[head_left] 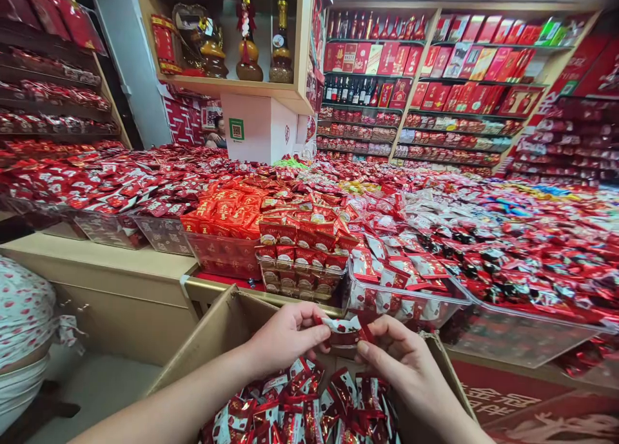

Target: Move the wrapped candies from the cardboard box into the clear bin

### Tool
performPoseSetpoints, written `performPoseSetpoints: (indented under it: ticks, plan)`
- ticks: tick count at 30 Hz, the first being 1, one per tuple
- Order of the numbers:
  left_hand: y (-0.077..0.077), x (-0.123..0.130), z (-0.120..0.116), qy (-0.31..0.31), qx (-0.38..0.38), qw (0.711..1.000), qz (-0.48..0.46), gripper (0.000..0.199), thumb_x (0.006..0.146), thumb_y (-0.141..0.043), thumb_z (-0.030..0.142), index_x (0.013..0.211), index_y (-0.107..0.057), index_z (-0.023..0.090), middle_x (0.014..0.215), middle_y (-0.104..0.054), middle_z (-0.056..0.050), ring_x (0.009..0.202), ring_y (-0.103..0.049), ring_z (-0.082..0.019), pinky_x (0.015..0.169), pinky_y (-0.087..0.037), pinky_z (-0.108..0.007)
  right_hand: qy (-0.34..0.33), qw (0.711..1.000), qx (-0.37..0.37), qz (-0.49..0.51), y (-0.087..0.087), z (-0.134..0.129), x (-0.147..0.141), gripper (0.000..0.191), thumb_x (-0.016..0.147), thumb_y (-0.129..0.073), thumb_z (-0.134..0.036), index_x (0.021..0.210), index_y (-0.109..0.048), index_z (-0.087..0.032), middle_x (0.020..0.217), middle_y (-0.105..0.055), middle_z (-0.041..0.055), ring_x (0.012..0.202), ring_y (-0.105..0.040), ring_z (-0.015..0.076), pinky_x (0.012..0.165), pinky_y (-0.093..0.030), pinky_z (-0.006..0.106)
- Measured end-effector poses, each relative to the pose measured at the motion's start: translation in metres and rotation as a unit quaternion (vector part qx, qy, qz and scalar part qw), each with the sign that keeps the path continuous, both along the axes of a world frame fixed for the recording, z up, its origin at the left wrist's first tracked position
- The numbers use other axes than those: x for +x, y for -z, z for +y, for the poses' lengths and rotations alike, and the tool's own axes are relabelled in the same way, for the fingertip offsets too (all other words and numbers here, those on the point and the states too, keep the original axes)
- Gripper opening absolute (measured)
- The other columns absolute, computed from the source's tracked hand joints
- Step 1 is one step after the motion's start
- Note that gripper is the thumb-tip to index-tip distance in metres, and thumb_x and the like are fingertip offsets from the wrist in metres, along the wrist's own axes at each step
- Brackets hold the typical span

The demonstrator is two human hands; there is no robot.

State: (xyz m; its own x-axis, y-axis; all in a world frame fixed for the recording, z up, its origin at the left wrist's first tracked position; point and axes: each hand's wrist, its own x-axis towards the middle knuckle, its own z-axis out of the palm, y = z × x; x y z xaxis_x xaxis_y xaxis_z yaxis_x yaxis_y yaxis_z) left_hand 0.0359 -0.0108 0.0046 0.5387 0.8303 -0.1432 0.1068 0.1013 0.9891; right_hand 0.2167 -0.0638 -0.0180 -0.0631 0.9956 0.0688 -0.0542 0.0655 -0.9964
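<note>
A small red and white wrapped packet (344,331) is stretched between my two hands, above an open cardboard box (213,341). My left hand (294,333) pinches its left end between thumb and fingers. At its right end, the thumb and fingers of my right hand (399,350) close on the red edge. Inside the box below lies a heap of similar red and white packets (294,408). Just beyond the box stand clear bins, one with red durian-labelled packets (302,257) and one with red and white packets (401,276).
Bins of red packets (111,180) spread over the long counter. A person in a patterned top (24,315) is at the left edge, beside a wooden cabinet (116,296). Shelves of bottles and boxes (372,57) line the back, near a white pillar (256,125).
</note>
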Motion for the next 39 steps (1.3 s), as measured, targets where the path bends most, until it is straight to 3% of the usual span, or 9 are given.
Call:
performPoseSetpoints:
  ticks: [3,7,9,12,16,23,26,29,39]
  plan:
    - [0.005,0.0,0.0,0.018,-0.023,1.0,0.001,0.033,0.064,-0.066,0.041,0.079,-0.059,0.013,0.06,-0.059,0.002,0.05,-0.05,-0.009,0.047,-0.04,-0.02,-0.023,0.998,0.031,-0.041,0.003,0.0,0.0,0.016,0.075,-0.06,-0.033,0.082,-0.055,-0.02,0.076,-0.062,0.001,0.07,-0.058,0.0137,0.063,-0.047,0.024]
    - [0.01,-0.004,0.001,0.069,-0.16,0.982,-0.07,0.033,0.067,-0.066,0.04,0.082,-0.057,0.012,0.062,-0.059,0.001,0.045,-0.049,-0.006,0.041,-0.033,-0.016,-0.05,0.986,0.117,-0.106,0.0,-0.003,0.001,0.052,0.074,-0.061,-0.023,0.121,-0.038,-0.027,0.119,-0.052,0.0091,0.104,-0.052,0.0204,0.084,-0.045,0.033]
    - [0.011,-0.006,0.001,0.091,-0.215,0.966,-0.109,0.033,0.067,-0.067,0.036,0.088,-0.056,0.013,0.066,-0.059,0.0,0.045,-0.049,-0.005,0.042,-0.033,-0.016,-0.078,0.964,0.178,-0.184,-0.003,-0.004,0.002,0.049,0.075,-0.057,-0.016,0.12,-0.042,-0.029,0.127,-0.046,0.0088,0.114,-0.045,0.0214,0.09,-0.041,0.034]
    - [0.014,-0.005,-0.001,0.107,-0.226,0.964,-0.095,0.033,0.07,-0.065,0.038,0.092,-0.053,0.015,0.063,-0.06,0.001,0.044,-0.05,-0.005,0.043,-0.033,-0.015,-0.102,0.932,0.232,-0.259,-0.005,-0.003,0.005,0.029,0.08,-0.047,-0.013,0.104,-0.056,-0.027,0.11,-0.059,0.0062,0.102,-0.054,0.0185,0.086,-0.043,0.03]
    - [0.019,-0.002,0.001,0.111,-0.215,0.97,-0.019,0.044,0.078,-0.04,0.057,0.086,-0.051,0.015,0.056,-0.063,-0.003,0.04,-0.051,-0.008,0.04,-0.03,-0.016,-0.033,0.943,0.168,-0.284,-0.002,-0.002,0.005,0.013,0.082,-0.05,-0.026,0.091,-0.057,-0.021,0.077,-0.063,0.0019,0.068,-0.057,0.0141,0.062,-0.046,0.023]
    - [0.02,-0.005,0.008,0.048,-0.171,0.984,-0.015,0.035,0.079,-0.048,0.047,0.09,-0.051,0.014,0.066,-0.062,-0.001,0.051,-0.053,-0.007,0.046,-0.032,-0.017,0.062,0.957,0.174,-0.223,-0.028,-0.005,0.025,0.015,0.082,-0.049,-0.03,0.092,-0.057,-0.021,0.083,-0.065,0.004,0.075,-0.06,0.0163,0.067,-0.048,0.026]
    - [0.023,-0.005,0.009,0.055,-0.15,0.987,0.004,0.032,0.076,-0.054,0.041,0.09,-0.05,0.013,0.069,-0.063,-0.001,0.055,-0.055,-0.008,0.049,-0.033,-0.019,0.218,0.913,0.225,-0.261,-0.056,0.006,0.065,0.019,0.078,-0.055,-0.032,0.093,-0.059,-0.022,0.087,-0.066,0.0049,0.077,-0.061,0.0189,0.069,-0.049,0.03]
    - [0.025,-0.003,0.009,0.075,-0.136,0.987,0.035,0.033,0.073,-0.058,0.041,0.09,-0.05,0.013,0.071,-0.063,-0.001,0.057,-0.055,-0.009,0.05,-0.033,-0.02,0.272,0.867,0.223,-0.353,-0.075,0.023,0.107,0.021,0.076,-0.054,-0.033,0.092,-0.061,-0.021,0.084,-0.068,0.0065,0.075,-0.062,0.0213,0.067,-0.049,0.034]
    - [0.033,0.002,0.006,0.124,-0.121,0.981,0.09,0.036,0.069,-0.06,0.043,0.088,-0.05,0.015,0.074,-0.063,-0.002,0.06,-0.055,-0.011,0.052,-0.035,-0.022,0.172,0.827,0.191,-0.501,-0.071,0.052,0.14,0.022,0.078,-0.048,-0.029,0.09,-0.065,-0.022,0.087,-0.07,0.0044,0.079,-0.064,0.0212,0.072,-0.049,0.032]
